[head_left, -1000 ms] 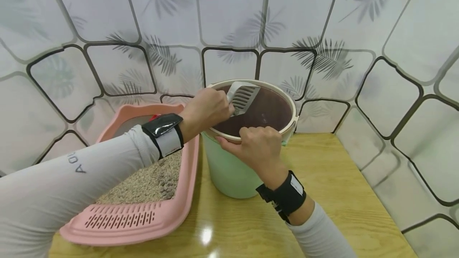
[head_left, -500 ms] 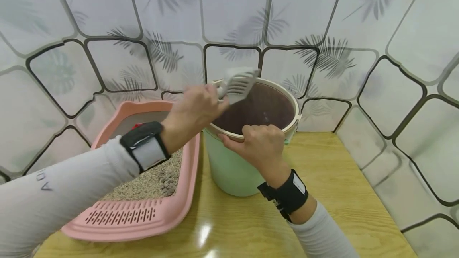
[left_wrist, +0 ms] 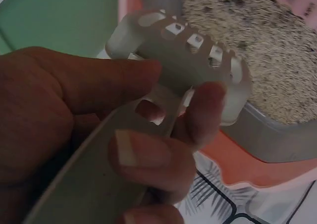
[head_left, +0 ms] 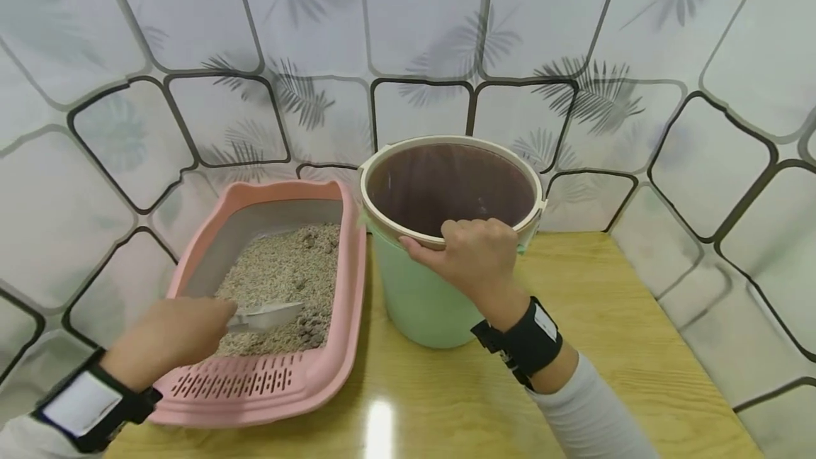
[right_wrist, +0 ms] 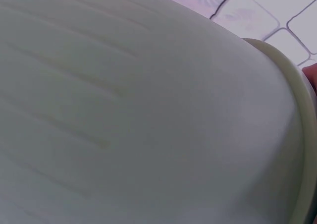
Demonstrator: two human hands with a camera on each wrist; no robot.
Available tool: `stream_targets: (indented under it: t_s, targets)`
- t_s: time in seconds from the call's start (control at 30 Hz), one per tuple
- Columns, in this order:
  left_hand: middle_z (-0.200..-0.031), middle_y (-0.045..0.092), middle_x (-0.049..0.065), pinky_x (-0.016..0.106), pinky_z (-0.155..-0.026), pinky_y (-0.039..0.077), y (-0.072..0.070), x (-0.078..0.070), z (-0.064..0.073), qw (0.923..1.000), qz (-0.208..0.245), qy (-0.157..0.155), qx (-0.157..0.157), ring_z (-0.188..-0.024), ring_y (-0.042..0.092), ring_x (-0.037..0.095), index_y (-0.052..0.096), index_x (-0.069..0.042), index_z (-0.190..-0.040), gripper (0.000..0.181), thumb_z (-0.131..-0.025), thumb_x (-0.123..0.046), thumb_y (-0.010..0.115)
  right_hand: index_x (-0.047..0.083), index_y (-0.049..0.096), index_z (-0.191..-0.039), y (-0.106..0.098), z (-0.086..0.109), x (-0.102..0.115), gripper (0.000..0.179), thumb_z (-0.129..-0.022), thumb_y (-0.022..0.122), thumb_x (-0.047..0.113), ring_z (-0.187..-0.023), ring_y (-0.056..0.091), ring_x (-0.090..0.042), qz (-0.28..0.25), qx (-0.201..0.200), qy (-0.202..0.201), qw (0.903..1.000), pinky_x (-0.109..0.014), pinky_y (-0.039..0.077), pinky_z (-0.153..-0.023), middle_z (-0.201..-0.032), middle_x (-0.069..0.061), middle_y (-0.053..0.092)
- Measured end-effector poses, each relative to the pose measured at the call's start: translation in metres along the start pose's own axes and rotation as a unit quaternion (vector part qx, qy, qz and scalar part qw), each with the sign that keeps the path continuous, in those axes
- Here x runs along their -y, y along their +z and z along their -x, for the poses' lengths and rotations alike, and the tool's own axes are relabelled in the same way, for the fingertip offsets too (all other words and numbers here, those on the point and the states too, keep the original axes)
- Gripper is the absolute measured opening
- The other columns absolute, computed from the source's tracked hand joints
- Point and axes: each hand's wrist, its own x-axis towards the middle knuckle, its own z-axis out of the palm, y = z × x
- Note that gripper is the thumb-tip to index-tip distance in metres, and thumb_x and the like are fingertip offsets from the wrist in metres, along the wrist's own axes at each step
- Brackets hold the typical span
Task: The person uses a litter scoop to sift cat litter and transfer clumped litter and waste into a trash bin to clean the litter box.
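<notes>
Left of the green bucket (head_left: 421, 296) on the tabletop (head_left: 612, 317), a pink tray (head_left: 353, 289) contains litter (head_left: 274, 261); the left hand (head_left: 181, 335) grips a slotted scoop (head_left: 275, 315) over it. At the bucket's near side, the right hand (head_left: 479, 253) grips the rim (head_left: 394, 227).

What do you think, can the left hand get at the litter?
Probably yes. The left hand holds the scoop over the open tray, and no lid seems to cover the litter.

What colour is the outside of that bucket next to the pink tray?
The bucket is light green on the outside; it shows best in the head view.
</notes>
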Motion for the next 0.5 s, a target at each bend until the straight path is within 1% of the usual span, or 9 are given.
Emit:
stream_targets:
  t_s: [0.03,0.07,0.17,0.23,0.3,0.37,0.43,0.47,0.5]
  targets:
    - [-0.069,0.055,-0.003,0.035,-0.052,0.044,0.004,0.0,-0.005,0.9999,-0.001,0.003,0.012,-0.058,0.051,0.013,0.057,-0.016,-0.08,0.011,-0.086,-0.008,0.062,0.015,0.029,-0.041,0.001,0.0,-0.001,0.072,-0.088,0.039,0.068,-0.038,0.011,-0.011,0.0,-0.004,-0.001,1.0,-0.026,0.009,-0.04,-0.037,0.004,0.023]
    - [-0.068,0.054,-0.004,0.035,-0.052,0.044,0.007,-0.001,-0.009,0.9999,-0.006,0.007,0.014,-0.058,0.049,0.012,0.056,-0.017,-0.075,0.016,-0.085,-0.005,0.061,0.015,0.029,-0.041,0.001,0.001,-0.003,0.072,-0.089,0.037,0.068,-0.038,0.011,-0.011,0.0,-0.004,-0.002,1.0,-0.025,0.009,-0.04,-0.037,0.004,0.023]
    - [-0.061,0.046,-0.004,0.036,-0.048,0.043,0.013,-0.01,-0.021,0.9994,-0.028,0.016,0.008,-0.054,0.043,0.012,0.048,-0.017,-0.064,0.028,-0.084,0.0,0.057,0.016,0.029,-0.041,0.003,0.002,-0.004,0.073,-0.09,0.034,0.069,-0.037,0.011,-0.011,0.001,-0.003,-0.006,1.0,-0.025,0.007,-0.041,-0.037,0.004,0.023]
    - [-0.056,0.036,-0.004,0.034,-0.044,0.038,0.019,-0.018,-0.027,0.9989,-0.042,0.02,-0.009,-0.051,0.037,0.011,0.039,-0.016,-0.059,0.035,-0.084,0.004,0.055,0.016,0.03,-0.041,0.003,0.002,-0.004,0.073,-0.09,0.033,0.07,-0.037,0.012,-0.011,0.0,0.0,-0.006,1.0,-0.025,0.007,-0.041,-0.036,0.004,0.024]
    - [-0.054,0.029,-0.005,0.029,-0.041,0.032,0.025,-0.025,-0.033,0.9965,-0.058,0.033,-0.05,-0.048,0.03,0.01,0.032,-0.016,-0.056,0.041,-0.081,0.005,0.057,0.016,0.03,-0.04,0.002,0.003,-0.003,0.073,-0.09,0.032,0.071,-0.037,0.012,-0.011,0.003,0.003,-0.007,1.0,-0.025,0.007,-0.04,-0.036,0.004,0.024]
    - [-0.053,0.02,-0.006,0.025,-0.042,0.023,0.032,-0.031,-0.039,0.9927,-0.068,0.042,-0.09,-0.049,0.023,0.009,0.026,-0.017,-0.055,0.047,-0.08,0.005,0.059,0.017,0.03,-0.04,0.001,0.003,-0.002,0.073,-0.089,0.032,0.071,-0.037,0.011,-0.011,0.003,0.001,-0.007,1.0,-0.025,0.007,-0.04,-0.036,0.004,0.025]
    - [-0.053,0.017,-0.006,0.024,-0.042,0.019,0.038,-0.034,-0.047,0.9872,-0.09,0.046,-0.123,-0.048,0.02,0.009,0.024,-0.017,-0.054,0.05,-0.076,0.005,0.063,0.017,0.029,-0.04,0.0,0.002,-0.001,0.073,-0.089,0.033,0.07,-0.037,0.01,-0.01,0.002,0.001,-0.01,0.9999,-0.025,0.006,-0.04,-0.036,0.005,0.024]
    - [-0.052,0.017,-0.006,0.024,-0.041,0.019,0.04,-0.036,-0.051,0.9857,-0.097,0.043,-0.131,-0.048,0.02,0.008,0.024,-0.016,-0.054,0.05,-0.075,0.005,0.063,0.017,0.029,-0.04,-0.001,0.002,-0.001,0.072,-0.089,0.033,0.07,-0.038,0.01,-0.01,0.002,-0.001,-0.013,0.9999,-0.024,0.006,-0.04,-0.036,0.005,0.024]
    - [-0.053,0.016,-0.005,0.024,-0.042,0.017,0.04,-0.038,-0.056,0.9865,-0.103,0.035,-0.123,-0.049,0.018,0.009,0.023,-0.016,-0.054,0.05,-0.076,0.005,0.063,0.017,0.029,-0.041,-0.002,0.001,0.0,0.072,-0.089,0.033,0.07,-0.038,0.009,-0.01,0.001,-0.002,-0.015,0.9999,-0.024,0.005,-0.041,-0.036,0.005,0.024]
